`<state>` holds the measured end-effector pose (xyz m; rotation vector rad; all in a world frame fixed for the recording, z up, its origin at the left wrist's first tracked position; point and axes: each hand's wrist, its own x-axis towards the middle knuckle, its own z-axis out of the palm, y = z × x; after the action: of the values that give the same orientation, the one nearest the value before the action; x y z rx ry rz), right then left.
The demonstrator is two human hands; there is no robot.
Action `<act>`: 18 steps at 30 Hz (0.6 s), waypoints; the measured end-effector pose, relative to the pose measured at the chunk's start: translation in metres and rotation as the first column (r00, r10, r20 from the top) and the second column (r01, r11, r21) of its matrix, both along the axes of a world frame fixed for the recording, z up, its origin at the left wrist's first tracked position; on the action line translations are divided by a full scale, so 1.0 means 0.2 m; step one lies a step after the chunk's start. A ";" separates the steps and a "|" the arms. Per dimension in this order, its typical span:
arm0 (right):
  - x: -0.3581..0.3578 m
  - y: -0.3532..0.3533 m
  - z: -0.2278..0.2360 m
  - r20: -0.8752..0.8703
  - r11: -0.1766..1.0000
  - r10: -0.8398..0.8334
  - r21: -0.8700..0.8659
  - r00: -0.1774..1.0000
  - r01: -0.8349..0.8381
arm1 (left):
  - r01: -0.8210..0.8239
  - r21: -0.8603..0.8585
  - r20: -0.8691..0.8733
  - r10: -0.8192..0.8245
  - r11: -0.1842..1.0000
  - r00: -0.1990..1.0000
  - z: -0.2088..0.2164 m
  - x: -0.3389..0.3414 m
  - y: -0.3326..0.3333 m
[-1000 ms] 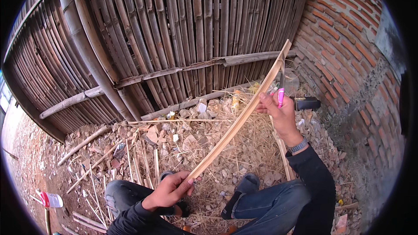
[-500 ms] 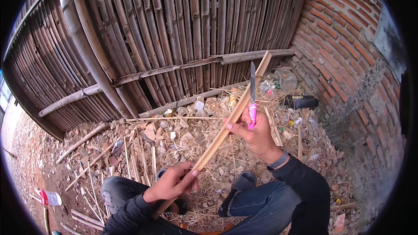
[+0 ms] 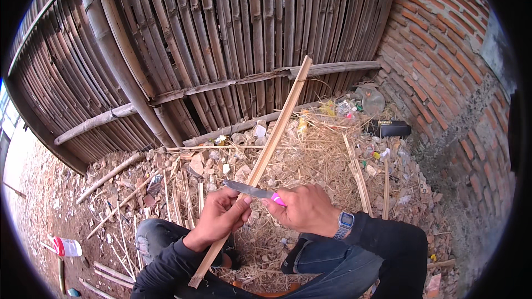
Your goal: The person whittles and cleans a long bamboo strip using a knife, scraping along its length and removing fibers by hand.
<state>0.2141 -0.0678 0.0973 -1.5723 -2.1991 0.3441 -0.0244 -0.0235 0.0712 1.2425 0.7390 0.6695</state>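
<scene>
long pale split-bamboo strip (image 3: pixel 271 143) runs through the left hand (image 3: pixel 220 214), slanting away beyond it up and to the right, while its lower end comes out on the near side of the hand, toward the body. that hand is wrapped around the strip. the right hand (image 3: pixel 305 206), just beside it, is clenched around the bright pink handle (image 3: pixel 279 199) of a grey-bladed knife (image 3: pixel 250 190). the blade crosses the strip just beyond the left thumb, its tip pointing left above the left fingers; whether the edge bites the wood, i cannot tell. the step in hand looks like setting the blade for a cutting or shaving stroke. such a stroke calls for a steady left grip, a controlled blade angle and left fingers kept clear of the edge. beyond the right hand, more thin pale bamboo strips (image 3: pixel 358 176) lie on straw-strewn stony ground (image 3: pixel 318 158), with a black rectangular case (image 3: pixel 390 128) farther off.
</scene>
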 end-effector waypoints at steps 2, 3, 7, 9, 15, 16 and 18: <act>0.04 0.06 -0.05 0.066 0.986 -0.043 0.166 0.997 0.032 | 0.006 -0.036 0.024 -0.005 0.999 1.000 -0.01 0.00 -0.01; 0.08 0.10 -0.06 0.064 0.986 -0.042 0.166 0.997 0.031 | 0.008 -0.070 0.044 -0.005 0.998 0.999 -0.01 -0.01 -0.02; 0.27 0.25 -0.05 -0.026 0.985 -0.158 0.071 0.987 0.160 | 0.000 -0.102 -0.023 -0.002 0.995 1.000 -0.03 -0.07 -0.07; 0.27 0.23 -0.05 -0.034 0.981 -0.183 0.064 0.983 0.185 | 0.006 -0.087 -0.035 -0.009 0.996 0.999 -0.05 -0.07 -0.07; 0.18 0.20 -0.08 0.008 0.995 -0.084 0.059 0.996 0.083 | -0.027 -0.095 0.034 0.031 0.995 0.999 -0.08 -0.12 -0.06; 0.27 0.29 -0.05 -0.032 0.977 -0.205 0.054 0.978 0.206 | -0.035 -0.092 0.021 0.037 0.995 0.999 -0.06 -0.14 -0.07; 0.53 0.39 -0.01 -0.027 0.903 -0.367 0.229 0.930 0.363 | 0.004 -0.174 0.054 0.006 0.985 0.999 -0.01 -0.14 -0.09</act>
<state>0.3201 0.0108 0.0951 -1.8076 -1.8212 -0.0385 -0.0527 -0.0410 0.0685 1.0605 0.7375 0.6234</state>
